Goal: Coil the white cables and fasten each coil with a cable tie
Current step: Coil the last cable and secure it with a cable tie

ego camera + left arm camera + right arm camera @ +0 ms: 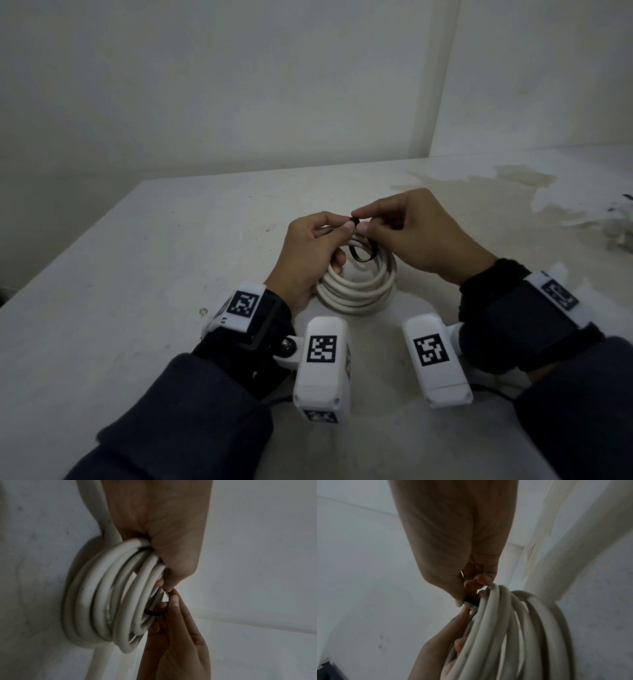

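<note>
a coil of white cable [356,284] stands on edge on the table [144,274], gripped by the left hand [308,253]. the right hand [411,233] pinches a black cable tie [363,255] looped loosely through it. fastening seems underway; next, the tie likely needs pulling snug.

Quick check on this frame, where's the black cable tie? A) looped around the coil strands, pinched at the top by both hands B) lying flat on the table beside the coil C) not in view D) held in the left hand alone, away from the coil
A: the black cable tie loops under the strands of the white cable coil, and the left hand and right hand pinch its ends together above the coil.
</note>
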A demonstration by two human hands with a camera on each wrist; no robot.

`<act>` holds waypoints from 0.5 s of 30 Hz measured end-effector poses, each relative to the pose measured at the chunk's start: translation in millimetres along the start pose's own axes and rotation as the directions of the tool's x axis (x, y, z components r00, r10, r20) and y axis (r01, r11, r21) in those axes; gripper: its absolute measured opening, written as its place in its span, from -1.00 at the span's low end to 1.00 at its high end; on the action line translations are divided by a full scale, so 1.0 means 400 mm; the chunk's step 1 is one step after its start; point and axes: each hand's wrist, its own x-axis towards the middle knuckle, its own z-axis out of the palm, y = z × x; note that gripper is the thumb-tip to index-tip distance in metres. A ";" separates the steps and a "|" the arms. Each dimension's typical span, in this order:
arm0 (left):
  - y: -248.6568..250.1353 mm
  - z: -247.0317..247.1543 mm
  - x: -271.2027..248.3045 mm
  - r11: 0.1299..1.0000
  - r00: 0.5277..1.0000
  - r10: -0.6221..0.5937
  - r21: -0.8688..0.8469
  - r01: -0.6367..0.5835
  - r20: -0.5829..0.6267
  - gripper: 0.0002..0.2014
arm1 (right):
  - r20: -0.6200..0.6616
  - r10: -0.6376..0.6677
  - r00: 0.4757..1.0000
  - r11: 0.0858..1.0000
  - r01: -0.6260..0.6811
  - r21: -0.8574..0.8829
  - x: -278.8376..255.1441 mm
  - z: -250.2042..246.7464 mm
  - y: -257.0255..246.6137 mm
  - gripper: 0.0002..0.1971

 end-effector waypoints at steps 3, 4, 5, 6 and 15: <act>0.002 0.002 -0.002 1.000 1.000 -0.017 -0.009 0.017 0.023 -0.90 | -0.039 -0.008 0.999 1.000 0.007 -0.021 0.003 0.003 -0.002 -0.90; 0.004 0.004 -0.004 1.000 0.999 -0.020 -0.008 0.021 0.035 -0.90 | -0.054 -0.014 0.998 0.999 0.012 -0.030 0.004 0.003 -0.002 -0.93; 0.005 0.005 -0.005 1.000 0.999 -0.023 -0.007 0.023 0.044 -0.91 | -0.068 -0.018 0.998 0.999 0.015 -0.037 0.004 0.004 -0.001 -0.94; 0.005 0.007 -0.006 1.000 0.999 -0.023 -0.007 0.023 0.047 -0.91 | -0.075 -0.020 0.997 0.999 0.017 -0.041 0.004 0.004 -0.001 -0.94; 0.006 0.008 -0.005 0.996 0.996 -0.080 -0.041 0.079 -0.031 -0.91 | -0.036 0.130 0.991 0.967 -0.119 0.224 0.001 -0.012 0.002 -0.85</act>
